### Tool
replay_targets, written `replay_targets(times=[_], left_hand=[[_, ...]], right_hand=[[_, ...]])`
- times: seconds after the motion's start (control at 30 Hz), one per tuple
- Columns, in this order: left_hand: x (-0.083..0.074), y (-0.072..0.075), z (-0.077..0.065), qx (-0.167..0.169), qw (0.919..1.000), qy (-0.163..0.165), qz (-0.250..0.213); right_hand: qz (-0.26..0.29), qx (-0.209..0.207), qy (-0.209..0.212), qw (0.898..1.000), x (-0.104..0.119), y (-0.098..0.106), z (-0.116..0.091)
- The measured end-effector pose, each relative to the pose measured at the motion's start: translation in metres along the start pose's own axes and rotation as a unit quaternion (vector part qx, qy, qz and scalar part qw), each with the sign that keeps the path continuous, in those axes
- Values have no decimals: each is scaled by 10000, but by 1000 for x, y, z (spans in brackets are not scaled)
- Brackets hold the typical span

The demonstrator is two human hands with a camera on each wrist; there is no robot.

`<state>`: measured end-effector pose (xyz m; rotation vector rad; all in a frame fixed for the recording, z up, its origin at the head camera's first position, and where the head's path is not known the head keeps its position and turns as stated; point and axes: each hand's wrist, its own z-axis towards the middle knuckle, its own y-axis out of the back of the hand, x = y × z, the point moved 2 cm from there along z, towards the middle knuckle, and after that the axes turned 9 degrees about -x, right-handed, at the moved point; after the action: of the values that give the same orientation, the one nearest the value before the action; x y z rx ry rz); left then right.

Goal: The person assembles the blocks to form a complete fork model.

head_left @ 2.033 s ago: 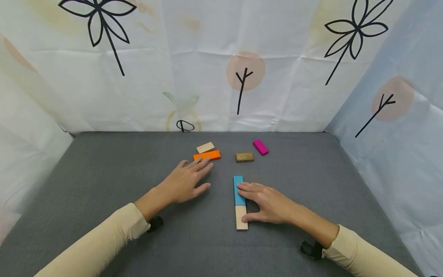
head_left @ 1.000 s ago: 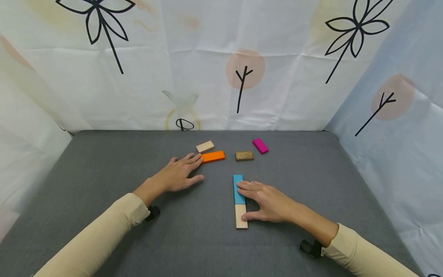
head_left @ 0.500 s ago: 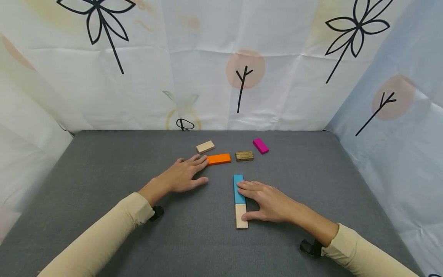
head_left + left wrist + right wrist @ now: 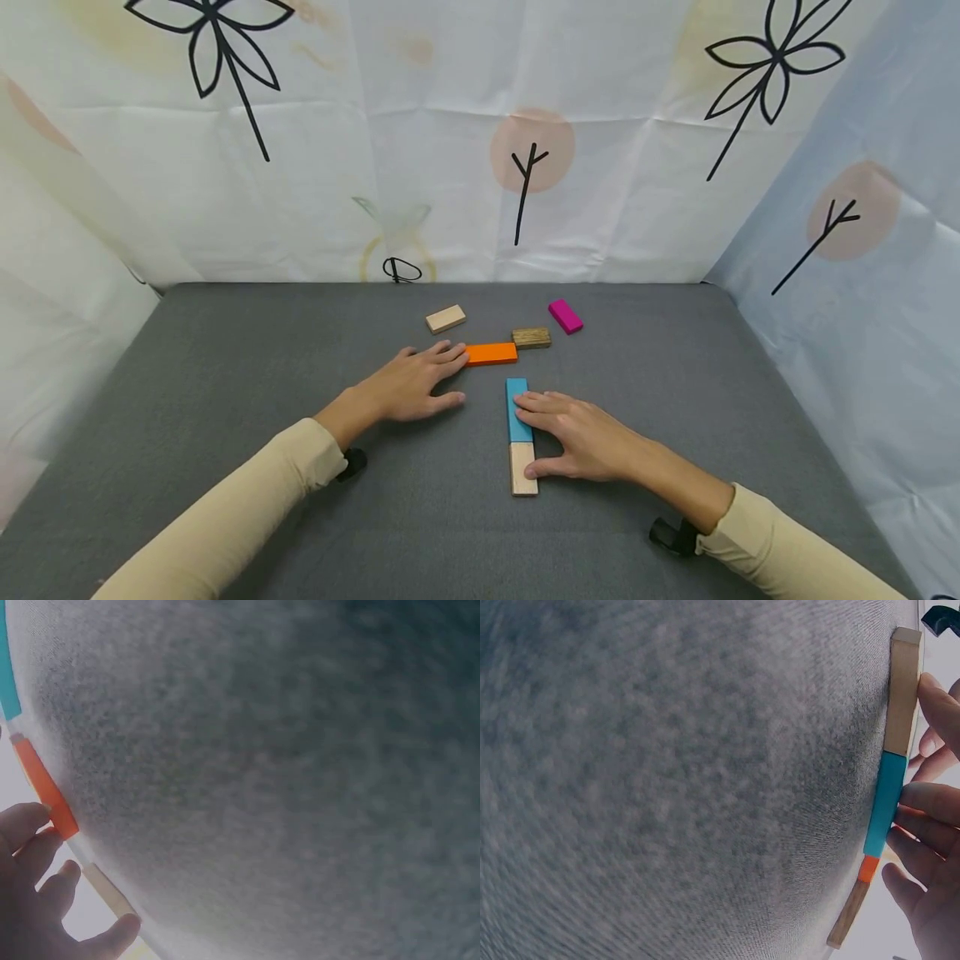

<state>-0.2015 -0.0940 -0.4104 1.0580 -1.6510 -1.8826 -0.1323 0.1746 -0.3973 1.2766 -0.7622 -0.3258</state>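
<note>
My left hand has its fingers extended, fingertips on the left end of an orange block. That block lies flat, its right end close to a brown wood-grained block. My right hand lies beside two blocks set end to end, a blue block and a pale wooden block. Its fingertips rest on the blue block and the thumb touches the pale one. In the right wrist view the blue block meets the pale block along one line.
Another pale wooden block lies behind the left hand. A magenta block sits at the back right. Everything rests on a grey cloth-covered table, bounded by printed white curtains at the back and sides.
The orange block, under my left fingertips, has slid right and slightly nearer, away from the rear pale block to beside the brown one. My right hand and its two blocks have stayed still.
</note>
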Motion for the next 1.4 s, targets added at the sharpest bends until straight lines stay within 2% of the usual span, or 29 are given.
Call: replay_targets(times=[1.07,1.23,1.4], left_hand=[[-27,-10,13,194,9988,-412,-174],[-26,-10,12,250,9986,-390,-256],[-20,-7,8,157,9985,-351,-379]], right_hand=[[-53,-83,101,9999,-1,-1,0],[-67,-95,121,9999,0,-1,0],[-39,-104,155,9998,0,-1,1]])
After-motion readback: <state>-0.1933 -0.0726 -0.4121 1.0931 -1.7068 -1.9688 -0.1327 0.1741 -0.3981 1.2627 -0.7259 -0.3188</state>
